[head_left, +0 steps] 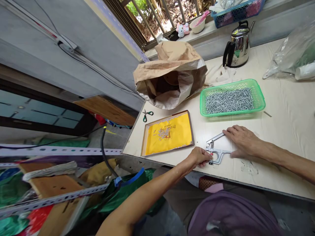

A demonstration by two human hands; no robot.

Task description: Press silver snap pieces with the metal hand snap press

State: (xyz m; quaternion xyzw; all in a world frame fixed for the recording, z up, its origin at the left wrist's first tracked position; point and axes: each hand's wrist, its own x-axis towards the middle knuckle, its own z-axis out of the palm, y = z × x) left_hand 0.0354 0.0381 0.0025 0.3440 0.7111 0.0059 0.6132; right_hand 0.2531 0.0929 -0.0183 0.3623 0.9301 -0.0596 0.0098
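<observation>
My right hand [242,142] grips the two spread handles of a silver metal hand press plier [219,156], which has a spring and a ring-shaped jaw frame. The fingers rest on the upper handle and the thumb lies by the lower one. My left hand [200,156] pinches at the tool's jaw end, beside a small red part; what is between its fingertips is too small to make out. To the left, a shallow box lid [192,139] with a yellow lining holds a small pile of metal pins [163,133]. A green basket [259,98] behind the right hand holds many similar pins [228,100].
Green-handled scissors [147,115] lie near the table's left edge. Behind the lid stands an open brown paper bag [172,72]. A steel kettle [238,46] and a clear plastic bag [287,52] are at the back right. A metal shelf rail [81,195] runs along the left.
</observation>
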